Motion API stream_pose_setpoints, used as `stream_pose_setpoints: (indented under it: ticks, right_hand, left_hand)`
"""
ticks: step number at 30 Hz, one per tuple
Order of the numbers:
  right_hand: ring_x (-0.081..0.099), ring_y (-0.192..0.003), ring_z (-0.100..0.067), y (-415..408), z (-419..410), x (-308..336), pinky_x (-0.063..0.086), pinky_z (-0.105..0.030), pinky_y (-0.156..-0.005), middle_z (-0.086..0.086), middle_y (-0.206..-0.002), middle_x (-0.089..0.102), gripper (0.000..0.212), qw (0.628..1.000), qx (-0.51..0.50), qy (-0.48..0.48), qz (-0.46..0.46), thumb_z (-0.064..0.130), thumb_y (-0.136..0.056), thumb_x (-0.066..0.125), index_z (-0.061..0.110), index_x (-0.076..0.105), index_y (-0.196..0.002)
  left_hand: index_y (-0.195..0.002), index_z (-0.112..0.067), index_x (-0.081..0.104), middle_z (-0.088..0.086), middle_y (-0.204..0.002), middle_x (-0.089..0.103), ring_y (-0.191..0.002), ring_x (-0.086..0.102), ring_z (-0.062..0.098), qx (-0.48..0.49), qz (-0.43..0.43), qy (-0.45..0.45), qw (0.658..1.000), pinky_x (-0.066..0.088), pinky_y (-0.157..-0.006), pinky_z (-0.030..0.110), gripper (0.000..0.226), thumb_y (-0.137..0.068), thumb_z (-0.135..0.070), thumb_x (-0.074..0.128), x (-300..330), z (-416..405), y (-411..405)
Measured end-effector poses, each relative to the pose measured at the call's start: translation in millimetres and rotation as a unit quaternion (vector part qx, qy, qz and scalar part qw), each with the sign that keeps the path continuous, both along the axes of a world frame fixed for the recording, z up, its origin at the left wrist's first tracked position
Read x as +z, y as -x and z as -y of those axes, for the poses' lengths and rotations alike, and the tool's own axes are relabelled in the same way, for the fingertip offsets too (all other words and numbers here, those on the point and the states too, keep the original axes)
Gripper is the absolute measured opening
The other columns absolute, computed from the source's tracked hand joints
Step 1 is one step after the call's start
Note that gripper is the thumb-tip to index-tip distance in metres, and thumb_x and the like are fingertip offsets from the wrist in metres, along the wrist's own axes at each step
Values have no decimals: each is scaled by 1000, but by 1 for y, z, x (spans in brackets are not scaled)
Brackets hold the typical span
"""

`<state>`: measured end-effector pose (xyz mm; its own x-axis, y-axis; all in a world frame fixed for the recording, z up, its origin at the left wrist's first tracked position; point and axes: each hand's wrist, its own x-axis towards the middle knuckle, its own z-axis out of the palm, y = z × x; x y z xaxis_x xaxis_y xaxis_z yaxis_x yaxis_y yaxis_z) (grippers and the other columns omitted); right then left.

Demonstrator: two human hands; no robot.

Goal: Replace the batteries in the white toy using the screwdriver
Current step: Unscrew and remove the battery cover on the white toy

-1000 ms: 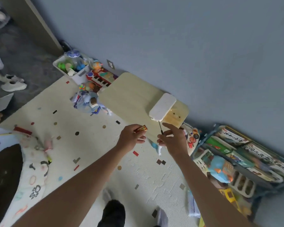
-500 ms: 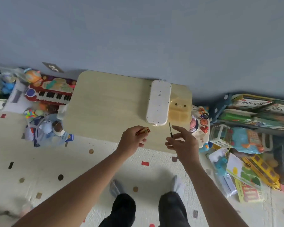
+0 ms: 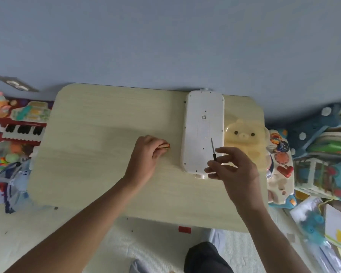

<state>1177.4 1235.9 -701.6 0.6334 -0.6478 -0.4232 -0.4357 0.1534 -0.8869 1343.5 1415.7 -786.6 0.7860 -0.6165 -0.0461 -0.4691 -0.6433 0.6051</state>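
— Where is the long white plastic toy [image 3: 203, 131] kept?

— It is laid back-up near the far right corner of the pale wooden table [image 3: 98, 123], so that the battery cover with its screw is exposed. A translucent yellow bear-shaped case [image 3: 245, 140] is set just beside it.

— And what is gripped?

— A slim black-handled screwdriver [image 3: 213, 148] is pinched in the right hand [image 3: 236, 170], tip raised over the toy — judged ready for the screw. The gold-and-red batteries [image 3: 164, 146] are clasped in the closed left hand [image 3: 146, 152], kept near the toy for later.
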Motion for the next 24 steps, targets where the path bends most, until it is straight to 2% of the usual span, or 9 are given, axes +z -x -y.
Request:
stream_pose_setpoints:
  ticks: [2, 4, 8, 10, 13, 17, 20, 22, 24]
  right_hand:
    - [77, -67, -22, -8, 8, -5, 63, -28, -59, -10, -82, 72, 26, 1000, -6, 8, 13, -1, -83, 76, 11, 68, -105]
    - [77, -66, -21, -15, 16, -8, 62, -26, -59, -8, -80, 72, 25, 1000, -15, 14, 21, -1, -83, 77, 12, 69, -102]
    - [77, -65, -22, -23, 27, -13, 61, -24, -58, -6, -79, 72, 22, 998, -36, 15, 43, -1, -82, 77, 12, 70, -98]
    - [77, -63, -22, -25, 31, -16, 61, -23, -57, -8, -80, 72, 20, 998, -37, 27, 44, -1, -82, 77, 12, 70, -96]
    - [77, -63, -23, -28, 36, -24, 63, -27, -59, -8, -79, 73, 17, 997, -38, 32, 53, 1, -82, 78, 11, 71, -94]
    - [75, -59, -21, -34, 40, -34, 64, -31, -63, -7, -73, 75, 11, 996, -18, 67, 63, 4, -85, 75, 12, 74, -93]
    - [65, -46, -15, -39, 45, -39, 58, -27, -52, -6, -67, 73, 11, 988, -1, 134, 75, 4, -88, 71, 13, 77, -89]
    - [56, -40, -12, -43, 50, -38, 51, -22, -44, -7, -64, 71, 13, 983, 2, 164, 79, 4, -87, 70, 13, 78, -88]
    - [54, -40, -11, -49, 56, -37, 47, -20, -42, -9, -62, 69, 12, 981, -1, 171, 89, 4, -85, 71, 14, 78, -87]
  left_hand:
    - [-108, -15, 76, 0, -98, 65, -96, 53, 17, -20, 44, 13, 999, 43, -90, 22, 20, -88, -14, 72, -8, 2, -8]
    - [-112, -11, 75, 4, -100, 62, -97, 52, 21, -37, 77, 26, 996, 44, -90, 27, 25, -88, -16, 69, -14, 1, -11]
    - [-121, -10, 72, 6, -104, 60, -99, 53, 24, -75, 101, 19, 992, 42, -94, 27, 38, -83, -10, 76, -27, -7, -13]
    - [-124, -11, 70, 6, -106, 59, -101, 52, 23, -93, 104, 19, 990, 42, -95, 28, 43, -82, -16, 77, -28, -9, -16]
    - [-129, -14, 67, 4, -111, 59, -104, 49, 20, -121, 94, 11, 988, 40, -97, 29, 48, -85, -33, 67, -27, -10, -18]
    - [-128, -20, 69, -5, -110, 56, -104, 45, 11, -125, 72, 29, 989, 32, -99, 14, 48, -84, -39, 65, -29, -11, -21]
    - [-124, -24, 70, -9, -107, 55, -103, 45, 9, -125, 66, 51, 989, 28, -98, 6, 46, -82, -41, 66, -30, -10, -24]
    - [-125, -30, 69, -13, -108, 55, -105, 45, 8, -125, 54, 54, 989, 28, -98, 4, 48, -82, -51, 63, -31, -11, -26]
    - [-125, -34, 68, -15, -108, 54, -107, 44, 5, -130, 54, 55, 989, 27, -98, 3, 52, -82, -62, 62, -33, -12, -28]
